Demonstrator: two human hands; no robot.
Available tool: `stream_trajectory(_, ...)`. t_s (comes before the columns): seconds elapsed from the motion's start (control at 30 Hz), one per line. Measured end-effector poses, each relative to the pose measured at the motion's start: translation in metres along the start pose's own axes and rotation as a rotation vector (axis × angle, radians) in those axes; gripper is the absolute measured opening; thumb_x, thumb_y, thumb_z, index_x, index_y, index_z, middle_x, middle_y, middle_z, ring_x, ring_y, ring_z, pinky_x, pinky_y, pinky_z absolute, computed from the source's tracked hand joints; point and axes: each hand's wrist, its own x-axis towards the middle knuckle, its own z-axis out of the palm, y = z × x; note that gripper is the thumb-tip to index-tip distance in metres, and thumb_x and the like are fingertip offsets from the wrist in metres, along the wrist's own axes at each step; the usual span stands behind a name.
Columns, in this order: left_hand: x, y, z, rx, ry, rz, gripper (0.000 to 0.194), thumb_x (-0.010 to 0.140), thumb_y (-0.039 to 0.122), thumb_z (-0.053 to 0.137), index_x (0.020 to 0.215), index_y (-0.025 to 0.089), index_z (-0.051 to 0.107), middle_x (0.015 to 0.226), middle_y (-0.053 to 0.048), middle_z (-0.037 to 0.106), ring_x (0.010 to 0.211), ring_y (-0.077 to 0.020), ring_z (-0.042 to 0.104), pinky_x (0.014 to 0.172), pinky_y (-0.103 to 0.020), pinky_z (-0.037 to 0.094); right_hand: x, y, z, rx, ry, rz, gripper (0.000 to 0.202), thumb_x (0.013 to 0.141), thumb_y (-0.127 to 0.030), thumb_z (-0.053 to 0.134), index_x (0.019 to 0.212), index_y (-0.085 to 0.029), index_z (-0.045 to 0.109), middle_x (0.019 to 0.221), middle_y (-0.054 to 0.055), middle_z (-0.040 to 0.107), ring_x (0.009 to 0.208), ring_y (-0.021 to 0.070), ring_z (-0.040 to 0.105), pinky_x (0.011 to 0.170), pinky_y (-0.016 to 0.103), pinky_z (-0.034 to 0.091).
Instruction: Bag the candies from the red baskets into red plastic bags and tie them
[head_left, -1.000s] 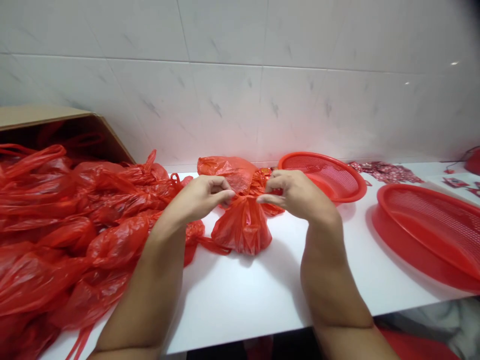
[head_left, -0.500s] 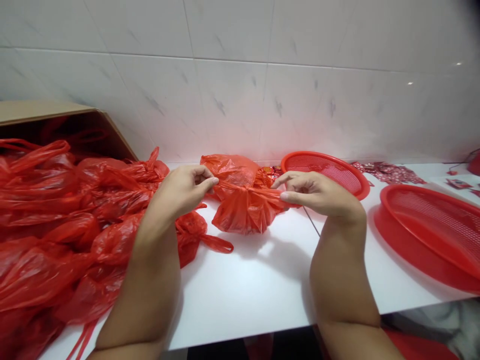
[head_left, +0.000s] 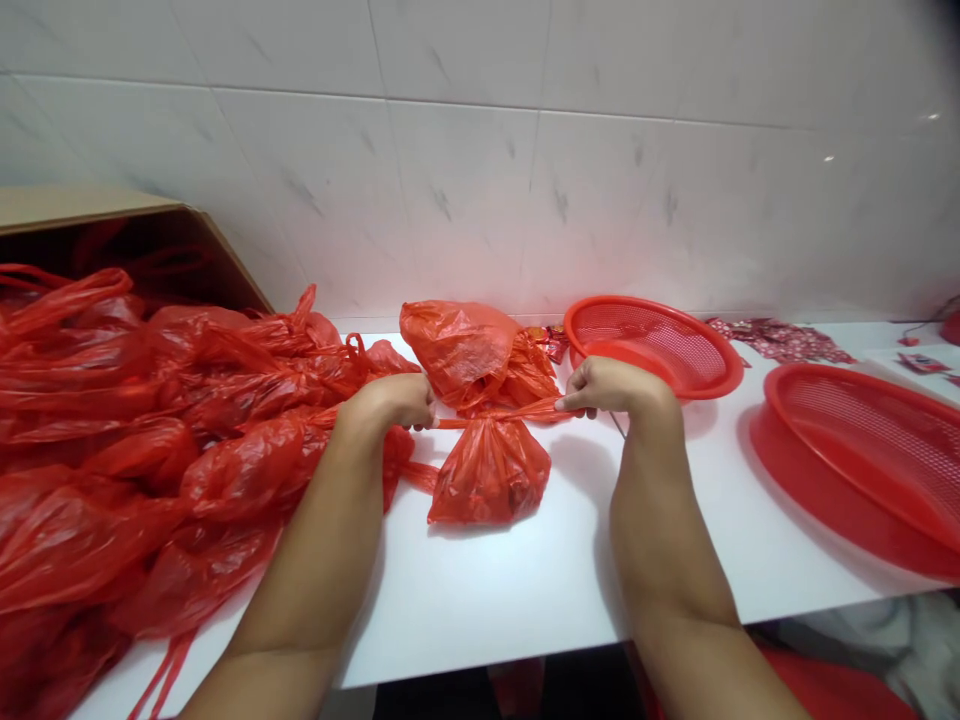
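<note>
Between my hands is a filled red plastic bag [head_left: 491,475], its handles stretched out sideways from a gathered, knotted-looking neck. My left hand [head_left: 405,400] is closed on the left handle. The right handle is pinched by my right hand [head_left: 600,387], with its loose end near the fingers. The bag's bottom is at or just above the white table [head_left: 480,600]; I cannot tell which. Right behind it another red plastic bag [head_left: 461,350] lies on the table. What the bag holds shows only as dark shapes through the thin plastic.
A large heap of red plastic bags [head_left: 150,450] covers the left side, before an open cardboard box [head_left: 97,205]. Two red mesh baskets [head_left: 652,330] stand at the right. Small red packets [head_left: 555,342] and a patterned red cloth-like piece [head_left: 784,340] lie by the tiled wall.
Both hands have come lower and nearer, bringing the bag down towards the table. Its handles are pulled out straight, and the bag behind shows more fully.
</note>
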Motion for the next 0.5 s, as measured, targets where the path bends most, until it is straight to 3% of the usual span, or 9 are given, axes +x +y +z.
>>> stream_trajectory(0.1,-0.012,0.000,-0.012,-0.039,0.024,0.076,0.012,0.070,0.024,0.070,0.060,0.019,0.066,0.067,-0.003,0.070,0.061,-0.0177,0.059,0.056,-0.027,0.038,-0.002,0.003,-0.003,0.071,0.020,-0.057,0.026,0.085,-0.036,0.074,0.064,-0.021,0.070,0.066,0.002,0.069,0.069,0.0172,0.065,0.068,0.030,0.047)
stream_trajectory(0.17,-0.028,0.010,-0.019,-0.139,0.140,0.202,0.016,0.080,0.032,0.069,0.069,0.020,0.069,0.071,-0.002,0.070,0.063,-0.0160,0.059,0.057,-0.026,0.039,-0.009,-0.004,-0.003,0.172,0.008,-0.233,0.030,0.087,-0.042,0.074,0.065,-0.022,0.070,0.072,0.003,0.071,0.083,0.0205,0.070,0.071,0.030,0.048)
stream_trajectory(0.27,-0.048,0.035,-0.019,-0.353,0.306,0.419,0.022,0.089,0.040,0.067,0.083,0.020,0.073,0.075,-0.001,0.071,0.066,-0.0148,0.062,0.060,-0.025,0.045,-0.013,-0.027,0.006,0.266,-0.127,-0.581,0.034,0.087,-0.049,0.077,0.068,-0.022,0.071,0.085,0.006,0.073,0.113,0.0248,0.067,0.076,0.029,0.049)
stream_trajectory(0.33,-0.054,0.053,-0.012,-0.463,0.332,0.533,0.023,0.092,0.039,0.066,0.085,0.019,0.075,0.077,-0.002,0.072,0.070,-0.0153,0.065,0.065,-0.026,0.049,-0.008,-0.045,0.016,0.248,-0.217,-0.698,0.032,0.086,-0.049,0.078,0.072,-0.021,0.072,0.085,0.004,0.072,0.105,0.0222,0.069,0.074,0.027,0.049)
stream_trajectory(0.43,-0.056,0.068,0.001,-0.492,0.357,0.581,0.024,0.093,0.040,0.066,0.103,0.021,0.076,0.101,-0.006,0.077,0.089,-0.0195,0.071,0.077,-0.030,0.056,-0.001,-0.059,0.028,0.262,-0.235,-0.665,0.028,0.088,-0.046,0.076,0.079,-0.020,0.073,0.079,0.001,0.071,0.076,0.0146,0.067,0.067,0.025,0.048)
stream_trajectory(0.5,-0.056,0.070,0.008,-0.448,0.385,0.581,0.052,0.082,0.043,0.078,0.130,0.025,0.068,0.132,-0.010,0.070,0.115,-0.0264,0.069,0.091,-0.035,0.057,-0.001,-0.061,0.029,0.359,-0.160,-0.633,0.033,0.090,-0.047,0.074,0.076,-0.018,0.069,0.073,0.000,0.069,0.069,0.0130,0.065,0.065,0.025,0.049)
